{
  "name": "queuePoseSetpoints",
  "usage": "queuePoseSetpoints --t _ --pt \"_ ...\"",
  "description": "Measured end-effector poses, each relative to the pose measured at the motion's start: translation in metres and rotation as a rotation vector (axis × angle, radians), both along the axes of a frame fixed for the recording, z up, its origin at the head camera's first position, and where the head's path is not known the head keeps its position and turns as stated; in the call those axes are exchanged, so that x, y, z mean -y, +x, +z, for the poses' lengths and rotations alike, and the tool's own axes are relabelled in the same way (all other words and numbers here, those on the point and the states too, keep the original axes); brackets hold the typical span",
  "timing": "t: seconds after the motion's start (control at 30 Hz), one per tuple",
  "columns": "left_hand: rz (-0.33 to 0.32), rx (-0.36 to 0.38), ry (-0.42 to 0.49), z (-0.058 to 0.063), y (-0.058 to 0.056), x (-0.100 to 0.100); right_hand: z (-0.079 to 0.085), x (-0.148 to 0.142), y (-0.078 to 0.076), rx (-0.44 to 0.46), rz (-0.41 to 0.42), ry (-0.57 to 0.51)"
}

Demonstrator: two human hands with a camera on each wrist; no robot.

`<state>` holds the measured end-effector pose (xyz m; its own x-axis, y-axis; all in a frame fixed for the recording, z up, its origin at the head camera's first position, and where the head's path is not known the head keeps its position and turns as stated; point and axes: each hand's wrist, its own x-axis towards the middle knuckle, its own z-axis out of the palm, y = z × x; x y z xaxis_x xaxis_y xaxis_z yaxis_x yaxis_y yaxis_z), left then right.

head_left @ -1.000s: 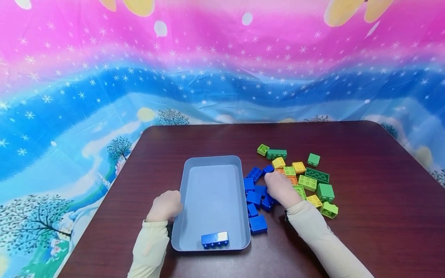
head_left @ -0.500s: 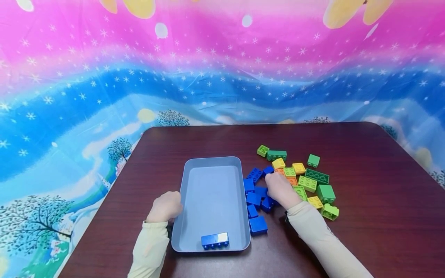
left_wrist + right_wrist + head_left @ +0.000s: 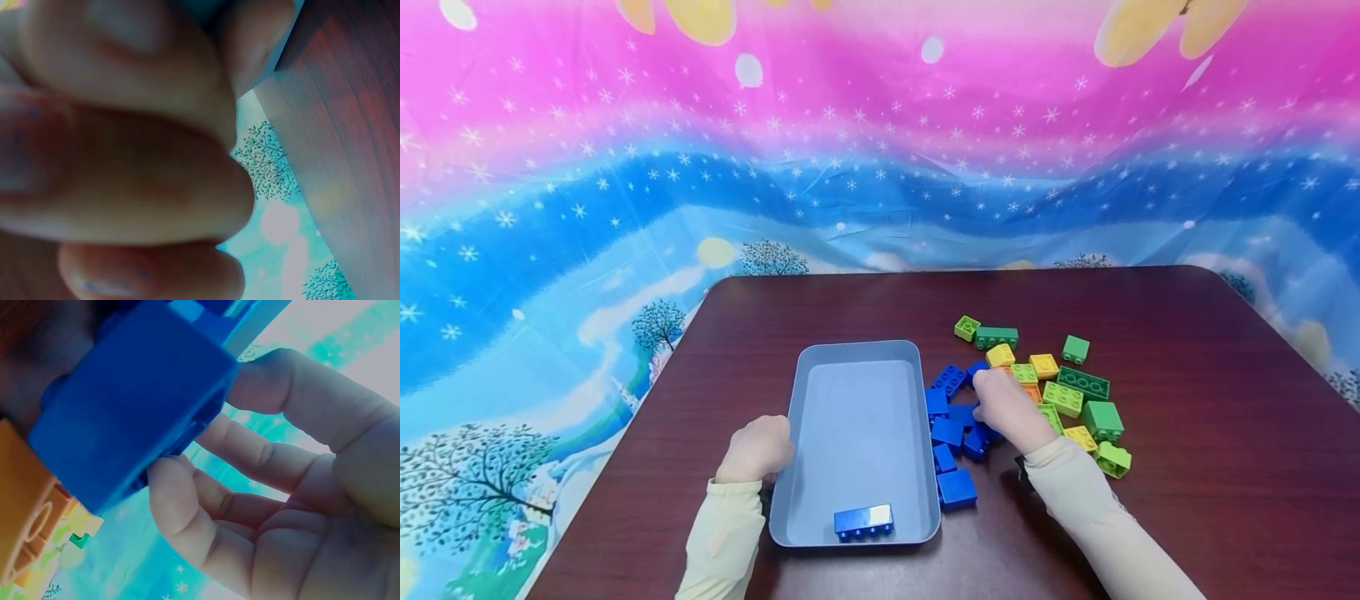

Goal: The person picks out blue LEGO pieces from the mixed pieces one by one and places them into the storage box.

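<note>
My left hand (image 3: 755,450) grips the left rim of a grey rectangular tray (image 3: 857,433); its curled fingers (image 3: 125,169) fill the left wrist view. Inside the tray, close to its front wall, lies a long blue building block (image 3: 863,521). My right hand (image 3: 1011,408) is over the block pile right of the tray. In the right wrist view its thumb and a finger pinch a blue building block (image 3: 137,400) along one side. From the head view that block is mostly hidden by the hand. Other blue blocks (image 3: 947,432) lie against the tray's right side.
Green, yellow and orange blocks are scattered right of the blue ones, among them a dark green block (image 3: 1083,383) and a yellow block (image 3: 1043,366). An orange block (image 3: 25,500) sits close to the held one. A patterned cloth (image 3: 880,167) hangs behind the brown table (image 3: 1210,400).
My right hand has shifted slightly to the right and lifted a little. The left hand stays on the tray rim. The whole head view has slid slightly downward.
</note>
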<state>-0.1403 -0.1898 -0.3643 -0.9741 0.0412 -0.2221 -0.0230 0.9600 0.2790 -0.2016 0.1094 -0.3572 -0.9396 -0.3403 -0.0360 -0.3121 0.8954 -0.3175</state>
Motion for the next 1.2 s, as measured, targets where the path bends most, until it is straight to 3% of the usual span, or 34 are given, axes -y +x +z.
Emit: queuePoseSetpoints --t 0.27,0.83,1.2 --pt "0.006 0.003 0.003 0.0 0.001 0.0 0.005 0.002 0.004 -0.006 0.0 -0.016" --pt "0.004 -0.001 0.001 -0.001 0.0 -0.001 0.018 0.007 0.015 -0.203 0.079 -0.046" --pt "-0.002 -0.006 -0.003 0.001 0.001 -0.001 0.023 0.014 0.024 -0.244 0.064 -0.09"
